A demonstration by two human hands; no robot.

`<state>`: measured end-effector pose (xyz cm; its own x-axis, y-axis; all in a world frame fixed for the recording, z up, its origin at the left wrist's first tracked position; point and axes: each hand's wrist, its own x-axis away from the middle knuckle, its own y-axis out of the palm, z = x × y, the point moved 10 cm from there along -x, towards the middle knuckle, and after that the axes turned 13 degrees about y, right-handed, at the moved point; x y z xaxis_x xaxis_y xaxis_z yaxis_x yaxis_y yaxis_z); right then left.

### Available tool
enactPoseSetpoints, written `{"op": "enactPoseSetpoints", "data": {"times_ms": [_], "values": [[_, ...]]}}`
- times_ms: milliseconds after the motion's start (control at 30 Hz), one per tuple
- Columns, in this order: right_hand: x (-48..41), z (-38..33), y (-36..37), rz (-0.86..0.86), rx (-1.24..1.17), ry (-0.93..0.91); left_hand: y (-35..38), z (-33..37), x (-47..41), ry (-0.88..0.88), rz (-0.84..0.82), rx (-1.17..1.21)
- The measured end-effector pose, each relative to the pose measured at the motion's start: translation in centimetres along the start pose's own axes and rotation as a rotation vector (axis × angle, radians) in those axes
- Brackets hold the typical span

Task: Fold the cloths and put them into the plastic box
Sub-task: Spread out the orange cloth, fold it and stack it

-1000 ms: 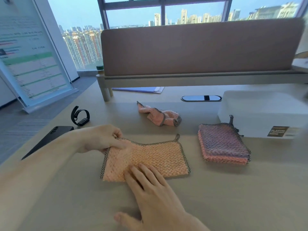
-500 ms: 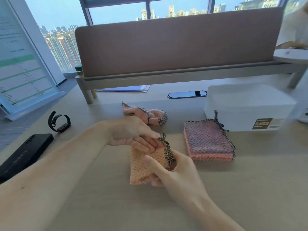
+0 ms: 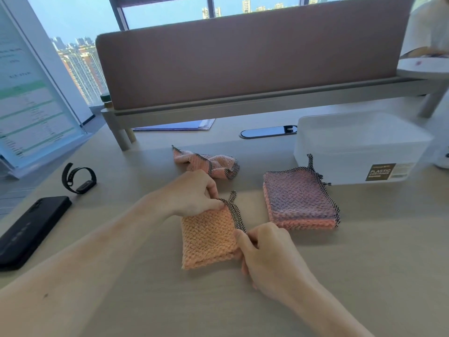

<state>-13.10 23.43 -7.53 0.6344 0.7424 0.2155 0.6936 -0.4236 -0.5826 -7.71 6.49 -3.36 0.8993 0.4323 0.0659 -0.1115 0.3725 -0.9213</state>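
Squaring a folded orange cloth [image 3: 207,237], left hand [image 3: 192,193] and right hand [image 3: 264,254] pinch its checked edge; next probably stacking it beside the plastic box [image 3: 359,147].

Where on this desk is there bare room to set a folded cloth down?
Bare desk lies near the front edge, right of the right hand and below the folded stack; also between the phone and the orange cloth. It is crowded between the crumpled cloth, stack and plastic box.
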Motion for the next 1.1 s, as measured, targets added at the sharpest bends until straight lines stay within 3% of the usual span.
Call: {"op": "enactPoseSetpoints", "data": {"times_ms": [567,700,767,833,933,1100], "values": [[-0.2,-0.5,-0.5,0.078,0.192,-0.040,0.6,0.7,-0.2,0.029,0.154,-0.055],[1.0,-1.5,-1.9,0.122,0.394,-0.037,-0.9,2.3,1.9,0.107,0.377,-0.092],[2.6,-3.8,-3.7,0.349,0.527,-0.201,-1.1,4.5,4.5,0.237,0.502,-0.166],[4.3,-5.6,-3.9,0.494,0.498,-0.381,1.2,5.4,6.2,0.297,0.421,-0.229],[4.5,-4.9,0.8,0.346,0.537,-0.577,6.1,3.9,6.7,0.252,0.113,-0.236],[4.2,-0.8,3.0,0.198,0.660,-0.523,6.9,2.1,6.1,0.204,0.018,-0.219]]}}
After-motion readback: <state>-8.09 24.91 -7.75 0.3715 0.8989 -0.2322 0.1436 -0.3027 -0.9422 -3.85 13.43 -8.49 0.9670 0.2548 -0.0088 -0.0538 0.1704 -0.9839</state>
